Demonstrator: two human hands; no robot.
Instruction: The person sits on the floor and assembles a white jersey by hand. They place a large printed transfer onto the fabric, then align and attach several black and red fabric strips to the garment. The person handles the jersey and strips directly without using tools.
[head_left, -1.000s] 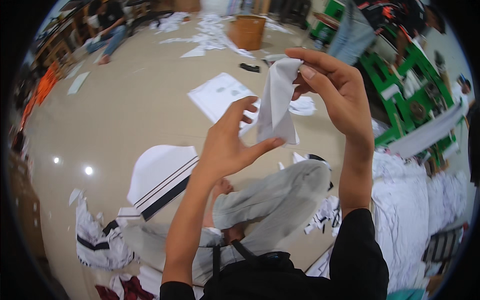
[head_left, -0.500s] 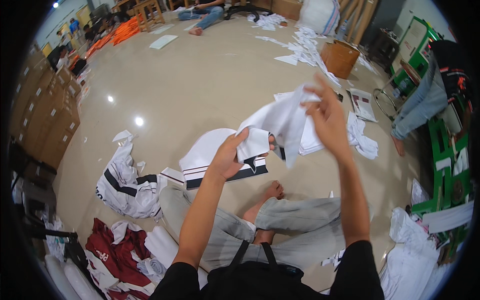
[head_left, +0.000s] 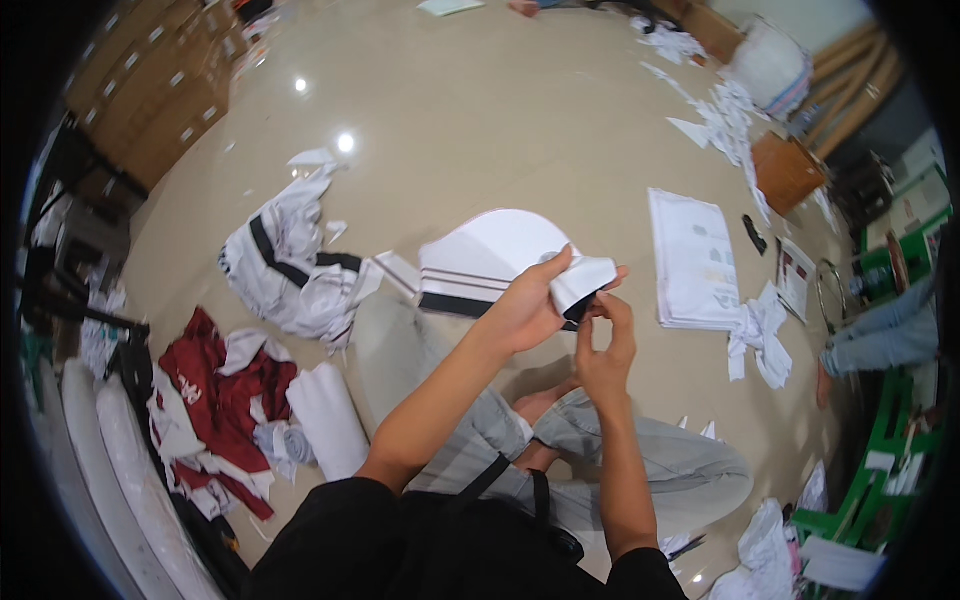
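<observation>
White-and-black cloth (head_left: 584,281) sits above the crossed legs (head_left: 660,455), clasped in the left hand (head_left: 532,305), thumb uppermost, forearm slanting inward. The right hand (head_left: 608,352), forearm nearly upright, pinches its dark edge, thumb and finger together. Beyond, a striped panel (head_left: 485,245) lies on the floor (head_left: 480,130).

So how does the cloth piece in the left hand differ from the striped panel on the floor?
The cloth piece is held bent over in the left hand; the striped panel lies spread flat. The cloth piece shows much less surface than the striped panel. The striped panel has thin brownish lines, while none show on the cloth piece. Both are white with a dark part.
</observation>
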